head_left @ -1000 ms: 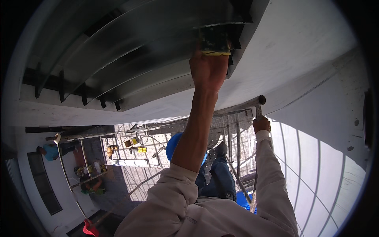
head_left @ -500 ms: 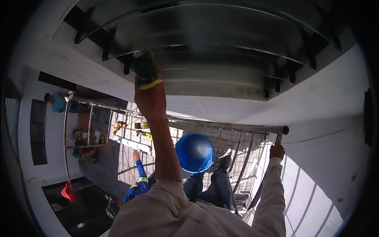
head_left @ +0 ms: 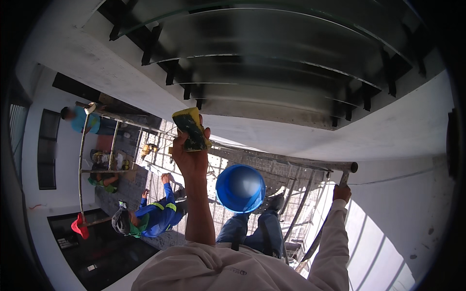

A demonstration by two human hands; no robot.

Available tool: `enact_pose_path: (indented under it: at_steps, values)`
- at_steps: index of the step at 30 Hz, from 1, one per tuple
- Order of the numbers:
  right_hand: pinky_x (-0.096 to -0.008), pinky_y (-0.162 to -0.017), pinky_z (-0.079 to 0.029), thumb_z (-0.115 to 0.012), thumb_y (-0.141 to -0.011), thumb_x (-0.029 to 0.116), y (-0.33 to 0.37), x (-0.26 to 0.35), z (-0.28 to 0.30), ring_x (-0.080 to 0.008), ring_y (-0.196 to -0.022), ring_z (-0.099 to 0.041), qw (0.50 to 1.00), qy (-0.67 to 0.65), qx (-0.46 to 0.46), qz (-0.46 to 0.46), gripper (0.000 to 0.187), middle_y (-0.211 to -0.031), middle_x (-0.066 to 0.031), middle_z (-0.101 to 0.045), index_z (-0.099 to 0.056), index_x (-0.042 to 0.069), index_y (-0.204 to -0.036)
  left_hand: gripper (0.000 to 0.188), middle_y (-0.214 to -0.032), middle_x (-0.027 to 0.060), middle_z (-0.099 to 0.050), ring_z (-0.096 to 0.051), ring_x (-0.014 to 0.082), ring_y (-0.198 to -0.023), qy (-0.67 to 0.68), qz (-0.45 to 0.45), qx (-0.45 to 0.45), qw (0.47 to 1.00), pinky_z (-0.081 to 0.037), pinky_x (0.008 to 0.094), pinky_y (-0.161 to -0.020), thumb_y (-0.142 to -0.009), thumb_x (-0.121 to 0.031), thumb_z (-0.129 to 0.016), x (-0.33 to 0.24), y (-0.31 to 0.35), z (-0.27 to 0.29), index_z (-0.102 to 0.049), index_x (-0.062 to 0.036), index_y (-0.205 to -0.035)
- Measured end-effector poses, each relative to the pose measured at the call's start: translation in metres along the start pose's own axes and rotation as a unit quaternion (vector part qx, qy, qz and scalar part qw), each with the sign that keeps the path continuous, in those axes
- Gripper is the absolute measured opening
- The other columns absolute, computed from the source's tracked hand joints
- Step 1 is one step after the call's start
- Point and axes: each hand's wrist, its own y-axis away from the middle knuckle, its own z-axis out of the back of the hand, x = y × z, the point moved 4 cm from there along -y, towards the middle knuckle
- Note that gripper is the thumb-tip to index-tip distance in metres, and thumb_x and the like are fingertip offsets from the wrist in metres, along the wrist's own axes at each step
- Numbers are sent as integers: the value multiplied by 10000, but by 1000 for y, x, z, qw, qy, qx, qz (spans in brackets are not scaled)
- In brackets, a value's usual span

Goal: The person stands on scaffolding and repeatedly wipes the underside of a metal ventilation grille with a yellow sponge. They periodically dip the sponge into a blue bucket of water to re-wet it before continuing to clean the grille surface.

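Well left of the left fingers: pale scaffold rail (head_left: pixel 80 169), red object (head_left: pixel 80 226) at its lower end. Nearer, lower left of the same fingers: co-worker (head_left: pixel 158 216) in a blue jacket with yellow-green bands, dark cap on.

Between thumb and fingers of the left hand (head_left: pixel 191 157): sponge (head_left: pixel 195 137). Yellow foam shows at the top end and along the lower edge; scrub face is dark green, mottled with pale patches. Body looks bent, tilted. Thumb on its left side, fingers round the right; grip narrow, gap only as wide as the sponge. It shows just below the lower left corner of the louvre window; can't tell if it touches the wall.

Lower right of those fingers: blue bucket (head_left: pixel 222 191), seen from above. Can't tell if the pale disc inside is water or bare bottom.

Upper right of the left fingers: louvre window (head_left: pixel 272 72), frosted slats, dark brackets.

Far right: right hand (head_left: pixel 342 193), fingers curled round a slanted metal bar (head_left: pixel 344 178), in shade. Just above those fingers: round end of the horizontal pipe (head_left: pixel 310 161).
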Motion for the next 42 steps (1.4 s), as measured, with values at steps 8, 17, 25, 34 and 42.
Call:
enact_pose_path:
  at_steps: [8,17,25,34,42]
  values:
    - [-471,-760,-524,-651,-703,225,-1,1,1,-396,-852,-650,1000,6,9,-4,287,-889,-219,-674,-677,21,-903,373,-1095,109,-619,-604,181,-1021,-288,-51,-56,955,-486,310,-878,-885,-99,-595,-31,-13,-11,-522,7,-1235]
    - [-478,-768,-526,-641,-676,228,-1,-2,-2,-403,-850,-650,1000,-9,20,-12,282,-880,-231,-670,-674,25,-869,219,-958,62,-679,-644,133,-812,-634,-362,104,675,-513,264,-713,-887,-136,-647,-88,-55,-169,-641,-51,-1090]
    - [-483,-780,-524,-634,-666,233,-2,-3,-3,-422,-857,-639,999,-25,17,-13,313,-896,-244,-664,-670,21,-893,382,-1296,147,-507,-395,361,-1247,-876,-418,107,215,-362,503,-988,-940,-359,-517,-48,-79,-192,-626,-54,-1143]
    - [-486,-785,-520,-646,-685,232,2,0,1,-421,-867,-637,998,-48,46,-8,336,-913,-239,-665,-664,13,-939,448,-1020,197,-633,-597,365,-952,-866,-324,132,357,-464,425,-856,-968,-413,-431,-45,-111,-198,-590,-32,-1143]
    - [-473,-798,-520,-643,-680,230,2,1,3,-414,-878,-638,997,-50,41,-40,334,-924,-238,-665,-670,31,-948,284,-1055,92,-666,-615,291,-998,-729,-378,325,469,-483,398,-829,-932,-312,-549,69,-60,-239,-645,-133,-1130]
